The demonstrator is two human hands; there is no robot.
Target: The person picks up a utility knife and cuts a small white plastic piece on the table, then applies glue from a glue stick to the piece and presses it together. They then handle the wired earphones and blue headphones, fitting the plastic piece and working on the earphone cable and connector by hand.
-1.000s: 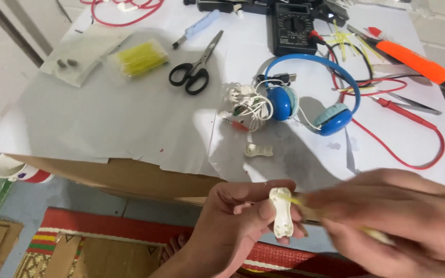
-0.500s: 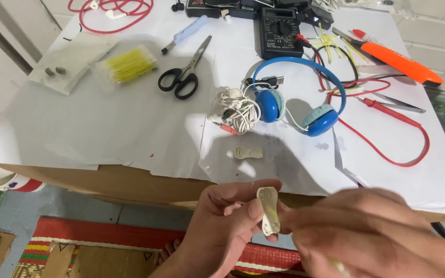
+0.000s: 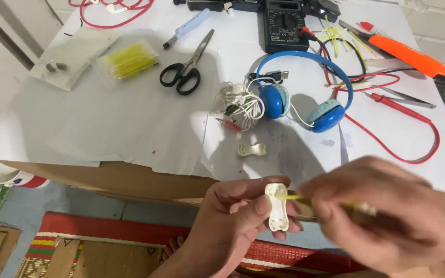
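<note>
The small white plastic shell [image 3: 276,207] sat below the near edge of the worktop [image 3: 104,118], held upright in front of the person. The left hand [image 3: 238,216] had its fingers [image 3: 263,206] clenched around that shell, thumb pressed on its left side, hollow face turned up to the camera. Right against it, the right hand [image 3: 387,216] was blurred, its fingers pinched on a thin yellow stick [image 3: 297,197], whose tip touched the upper part of the shell.

Out on the white-papered worktop, a matching white shell piece [image 3: 252,149] lay flat, just beyond the hands. Past it sat a tangle of white earphone cable [image 3: 240,100], touching the blue headphones [image 3: 305,87]. A red cable [image 3: 413,149] looped round the right side of the headphones. Black-handled scissors [image 3: 186,69] lay to the left of the tangle, and further left a clear bag of yellow sticks [image 3: 129,59]. A black multimeter [image 3: 284,23] stood at the far edge, with an orange-handled tool [image 3: 408,54] off to the right and a blue-handled screwdriver [image 3: 187,28] near the scissors. A red and white cup [image 3: 14,177] sat low at the left, under the worktop's edge, and a red striped mat [image 3: 104,237] covered the floor below.
</note>
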